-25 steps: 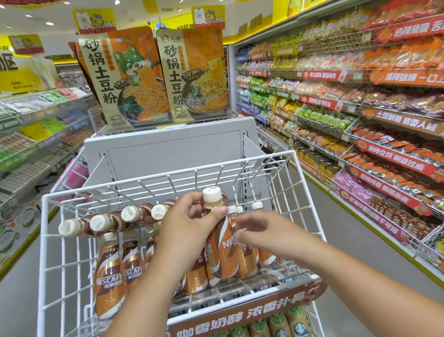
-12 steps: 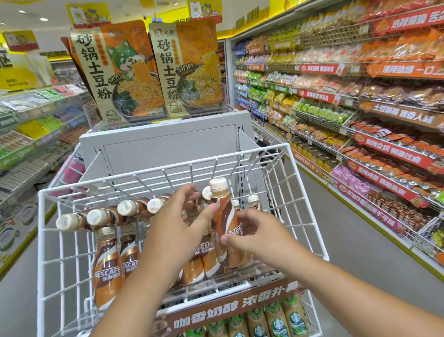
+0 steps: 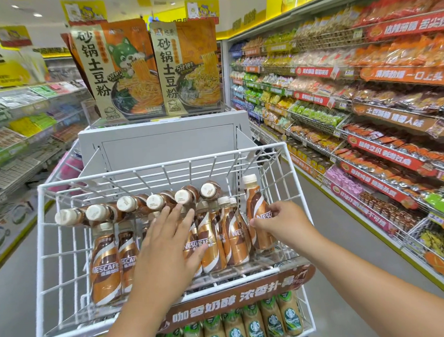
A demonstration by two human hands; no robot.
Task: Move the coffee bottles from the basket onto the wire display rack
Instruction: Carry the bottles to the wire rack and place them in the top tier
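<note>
I have the wire display rack (image 3: 61, 252) part filled. Step in hand: seating one coffee bottle (image 3: 257, 213) upright at the far right; my right hand (image 3: 282, 223) pinches it. My left hand (image 3: 166, 248), fingers straight, rests on the standing row. Next: let go, then fetch another

Two large noodle packets (image 3: 147, 67) stand on top of a grey panel (image 3: 165, 146) at twelve o'clock. Green-labelled bottles (image 3: 237, 331) line the lower tier at six o'clock. Snack shelves (image 3: 371, 107) run along three o'clock, and paler shelves (image 3: 11, 133) at nine o'clock.
</note>
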